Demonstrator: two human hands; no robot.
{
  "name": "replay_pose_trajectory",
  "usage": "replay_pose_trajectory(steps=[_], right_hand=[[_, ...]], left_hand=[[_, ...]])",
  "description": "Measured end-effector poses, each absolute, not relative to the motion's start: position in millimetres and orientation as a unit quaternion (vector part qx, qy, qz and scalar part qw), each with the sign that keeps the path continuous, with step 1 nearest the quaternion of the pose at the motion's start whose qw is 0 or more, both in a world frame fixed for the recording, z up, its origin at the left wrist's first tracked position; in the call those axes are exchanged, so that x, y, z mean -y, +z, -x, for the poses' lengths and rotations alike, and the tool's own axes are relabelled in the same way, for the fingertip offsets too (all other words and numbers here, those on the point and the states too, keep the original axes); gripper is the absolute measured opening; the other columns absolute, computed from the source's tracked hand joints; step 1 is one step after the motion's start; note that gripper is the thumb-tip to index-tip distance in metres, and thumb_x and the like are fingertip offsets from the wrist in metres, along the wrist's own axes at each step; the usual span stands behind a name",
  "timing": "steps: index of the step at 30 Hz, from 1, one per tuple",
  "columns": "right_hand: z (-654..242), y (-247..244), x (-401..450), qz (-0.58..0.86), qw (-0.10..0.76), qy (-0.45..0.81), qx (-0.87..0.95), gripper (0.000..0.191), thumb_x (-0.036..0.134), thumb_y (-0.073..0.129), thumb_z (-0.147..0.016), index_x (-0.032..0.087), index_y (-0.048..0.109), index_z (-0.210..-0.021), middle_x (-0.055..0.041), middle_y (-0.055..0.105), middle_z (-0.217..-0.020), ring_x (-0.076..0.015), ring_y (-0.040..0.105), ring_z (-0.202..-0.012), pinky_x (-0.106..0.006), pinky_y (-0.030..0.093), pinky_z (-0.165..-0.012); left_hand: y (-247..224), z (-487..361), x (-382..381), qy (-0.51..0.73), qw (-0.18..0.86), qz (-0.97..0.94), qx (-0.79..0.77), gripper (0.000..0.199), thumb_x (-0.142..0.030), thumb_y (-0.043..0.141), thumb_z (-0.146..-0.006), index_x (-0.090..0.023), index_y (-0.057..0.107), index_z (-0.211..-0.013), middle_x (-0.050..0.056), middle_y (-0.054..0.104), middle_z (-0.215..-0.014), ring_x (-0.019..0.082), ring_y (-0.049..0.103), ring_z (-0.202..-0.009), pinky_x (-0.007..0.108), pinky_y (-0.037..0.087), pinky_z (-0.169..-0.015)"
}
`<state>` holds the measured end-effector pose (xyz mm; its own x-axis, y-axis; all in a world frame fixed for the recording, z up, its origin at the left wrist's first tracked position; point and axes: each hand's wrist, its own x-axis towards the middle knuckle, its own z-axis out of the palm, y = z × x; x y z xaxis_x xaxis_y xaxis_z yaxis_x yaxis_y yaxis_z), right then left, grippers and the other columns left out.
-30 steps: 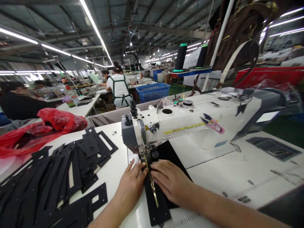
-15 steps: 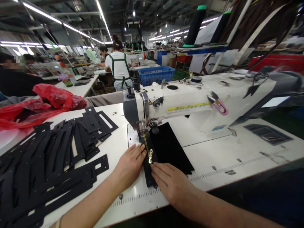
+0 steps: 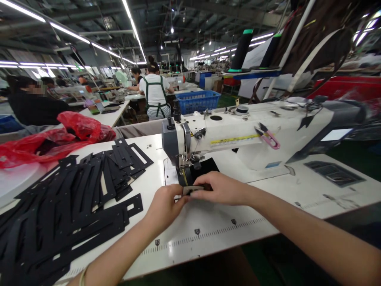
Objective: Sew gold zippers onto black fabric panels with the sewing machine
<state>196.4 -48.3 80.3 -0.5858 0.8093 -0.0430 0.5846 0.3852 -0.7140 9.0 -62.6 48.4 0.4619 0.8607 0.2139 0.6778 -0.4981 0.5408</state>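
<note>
My left hand [image 3: 163, 205] and my right hand [image 3: 224, 189] meet in front of the sewing machine [image 3: 247, 127]. Both are closed, pinching the near end of a black zipper strip [image 3: 187, 178], which is bent up so a pale underside shows between the fingers. A gold line of zipper teeth runs along the strip towards the needle and presser foot. The zipper's pull is hidden from view. Under the machine arm, beyond my right fingers, lies a black fabric panel [image 3: 210, 166], partly covered by that hand.
Many black cut frames and strips [image 3: 89, 190] are heaped on the left of the white table [image 3: 202, 246]. Behind them lies a red plastic bag [image 3: 80, 127]. Pink thread snips [image 3: 269, 139] rest against the machine arm. A blue basket [image 3: 198, 101] and co-workers are farther back.
My hands have gone from lying flat beside the zipper strip to pinching its near end and folding it up. The strip and panel now reach less far towards me, and the gold pull is hidden.
</note>
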Motion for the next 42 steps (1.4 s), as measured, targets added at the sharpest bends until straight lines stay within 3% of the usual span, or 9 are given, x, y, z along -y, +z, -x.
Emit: replay_pose_trajectory(steps=[4,6,8,12,17,27,31,35,42], right_hand=[[-187,49,83,0.395,0.226,0.198,0.868,0.008,0.012,0.061,-0.076,0.017,0.064,-0.082,-0.0015,0.065,-0.08,-0.0164,0.056,-0.075,-0.029,0.042,-0.07],[-182,26,98,0.372,0.264,0.097,0.885,0.013,0.006,0.058,-0.074,0.014,0.063,-0.082,-0.0059,0.064,-0.083,-0.0197,0.055,-0.079,-0.033,0.043,-0.072],[-177,7,106,0.344,0.319,0.02,0.883,0.016,0.003,0.051,-0.074,0.011,0.063,-0.082,-0.0094,0.064,-0.083,-0.0214,0.053,-0.08,-0.035,0.044,-0.072],[-170,-10,107,0.303,0.386,-0.065,0.869,0.024,0.0,0.04,-0.081,0.007,0.063,-0.078,-0.0113,0.062,-0.077,-0.0201,0.052,-0.076,-0.034,0.045,-0.069],[-171,-10,106,0.311,0.378,-0.094,0.867,0.027,0.004,0.038,-0.083,0.006,0.064,-0.079,-0.011,0.062,-0.077,-0.0204,0.054,-0.073,-0.035,0.045,-0.067],[-164,-22,104,0.339,0.444,-0.213,0.802,0.038,0.0,0.03,-0.084,0.012,0.063,-0.069,-0.0043,0.068,-0.074,-0.0157,0.059,-0.072,-0.029,0.044,-0.07],[-166,-27,105,0.35,0.424,-0.206,0.809,0.034,0.003,0.032,-0.085,0.013,0.064,-0.077,-0.006,0.069,-0.08,-0.016,0.06,-0.079,-0.028,0.046,-0.073],[-168,-32,103,0.354,0.409,-0.19,0.819,0.032,0.005,0.034,-0.085,0.013,0.065,-0.083,-0.0078,0.069,-0.084,-0.0165,0.061,-0.084,-0.027,0.047,-0.074],[-166,-26,89,0.354,0.423,-0.182,0.814,0.036,0.003,0.032,-0.087,0.013,0.065,-0.078,-0.0054,0.07,-0.082,-0.0151,0.062,-0.081,-0.026,0.048,-0.069]], left_hand=[[39,1,81,0.239,0.178,-0.881,-0.367,0.019,-0.014,0.047,-0.081,-0.017,0.064,-0.089,0.006,0.066,-0.086,0.02,0.061,-0.085,0.035,0.05,-0.08],[34,9,89,0.223,0.162,-0.91,-0.309,0.029,-0.012,0.045,-0.081,-0.017,0.06,-0.105,0.009,0.063,-0.107,0.021,0.056,-0.105,0.041,0.04,-0.098],[31,15,91,0.21,0.135,-0.921,-0.299,0.033,-0.013,0.043,-0.083,-0.016,0.055,-0.113,0.011,0.058,-0.117,0.021,0.051,-0.113,0.044,0.034,-0.104],[26,11,76,0.196,0.029,-0.915,-0.351,0.035,-0.018,0.042,-0.087,-0.011,0.049,-0.121,0.015,0.054,-0.123,0.024,0.048,-0.117,0.048,0.038,-0.101],[16,-1,62,0.132,-0.055,-0.918,-0.371,0.034,-0.026,0.046,-0.086,-0.009,0.055,-0.115,0.016,0.054,-0.123,0.029,0.049,-0.117,0.053,0.032,-0.104],[14,2,59,0.138,-0.074,-0.922,-0.353,0.033,-0.023,0.044,-0.087,-0.012,0.053,-0.116,0.015,0.054,-0.124,0.028,0.047,-0.118,0.053,0.038,-0.1],[15,0,57,0.14,-0.073,-0.928,-0.337,0.033,-0.018,0.045,-0.084,-0.008,0.053,-0.115,0.017,0.056,-0.12,0.029,0.048,-0.117,0.052,0.041,-0.097],[10,-1,55,0.23,-0.07,-0.912,-0.333,0.024,-0.014,0.042,-0.086,-0.012,0.059,-0.103,0.014,0.063,-0.11,0.027,0.057,-0.107,0.049,0.048,-0.091],[3,0,50,0.285,-0.074,-0.9,-0.321,0.023,-0.01,0.038,-0.087,-0.014,0.058,-0.097,0.012,0.065,-0.106,0.023,0.06,-0.102,0.044,0.052,-0.085]])
